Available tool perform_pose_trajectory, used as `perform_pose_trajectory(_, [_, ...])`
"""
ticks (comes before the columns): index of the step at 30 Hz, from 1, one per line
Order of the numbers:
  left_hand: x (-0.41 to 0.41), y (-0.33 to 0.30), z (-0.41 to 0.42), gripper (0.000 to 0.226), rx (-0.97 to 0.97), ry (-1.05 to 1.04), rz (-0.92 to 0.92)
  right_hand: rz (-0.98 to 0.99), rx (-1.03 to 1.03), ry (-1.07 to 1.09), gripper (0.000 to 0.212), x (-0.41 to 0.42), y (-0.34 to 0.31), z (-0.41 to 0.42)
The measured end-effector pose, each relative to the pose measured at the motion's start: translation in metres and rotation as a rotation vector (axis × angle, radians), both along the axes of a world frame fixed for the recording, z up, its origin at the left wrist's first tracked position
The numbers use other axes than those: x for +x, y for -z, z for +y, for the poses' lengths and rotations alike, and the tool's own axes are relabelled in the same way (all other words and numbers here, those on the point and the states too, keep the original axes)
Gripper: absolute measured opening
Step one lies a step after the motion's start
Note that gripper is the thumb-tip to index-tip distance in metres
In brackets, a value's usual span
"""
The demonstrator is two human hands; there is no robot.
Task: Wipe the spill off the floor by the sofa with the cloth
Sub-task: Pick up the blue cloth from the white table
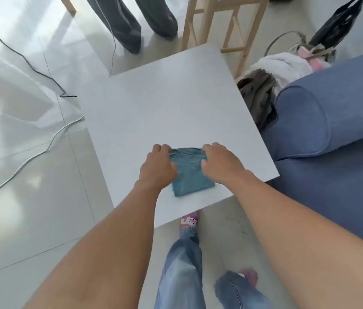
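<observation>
A folded teal cloth (189, 175) lies on the white table (165, 103), near its front edge. My left hand (157, 168) rests on the cloth's left side, fingers curled over its far left corner. My right hand (219, 162) covers the right side, fingers gripping the far right corner. The blue sofa (332, 134) stands just right of the table. On the pale floor between table and sofa is a faint speckled patch (236, 221); I cannot tell whether it is the spill.
Another person's legs (131, 23) stand beyond the table beside a wooden stool (222, 25). Black and white cables (31, 157) trail over the floor on the left. Clothes and bags (283, 70) are piled behind the sofa arm. My own legs (182, 264) are below the table edge.
</observation>
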State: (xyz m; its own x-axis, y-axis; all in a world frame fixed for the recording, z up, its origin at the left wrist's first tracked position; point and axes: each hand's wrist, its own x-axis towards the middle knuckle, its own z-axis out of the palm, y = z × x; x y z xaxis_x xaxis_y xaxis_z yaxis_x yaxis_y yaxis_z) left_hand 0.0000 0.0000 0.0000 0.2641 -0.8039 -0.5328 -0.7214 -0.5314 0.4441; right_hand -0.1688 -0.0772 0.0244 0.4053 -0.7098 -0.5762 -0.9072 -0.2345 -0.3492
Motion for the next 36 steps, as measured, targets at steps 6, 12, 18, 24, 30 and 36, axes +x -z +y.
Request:
perform_pose_trajectory(6, [0.011,0.067,-0.023,0.051,0.022,0.033,-0.066,0.057,0.024,0.013,0.042,0.011,0.078,-0.024])
perform_pose_trajectory(12, [0.008,0.081,-0.042,0.02,0.003,0.047,-0.092,0.04,0.003,0.038,0.019,0.015,0.096,-0.026])
perform_pose_trajectory(18, [0.005,0.068,-0.047,0.008,0.025,0.037,0.165,0.051,0.137,0.067,0.016,0.015,0.077,-0.03])
perform_pose_trajectory(24, [-0.007,0.041,-0.067,0.009,0.09,0.117,0.299,-0.051,0.286,0.203,0.016,-0.017,0.047,-0.036])
perform_pose_trajectory(30, [-0.032,-0.004,-0.1,0.034,0.212,0.324,0.344,-0.145,0.242,0.322,0.01,-0.06,-0.001,-0.029])
perform_pose_trajectory(36, [-0.081,-0.062,-0.127,0.013,0.131,0.51,0.325,-0.143,0.068,0.537,0.011,-0.111,-0.06,-0.006])
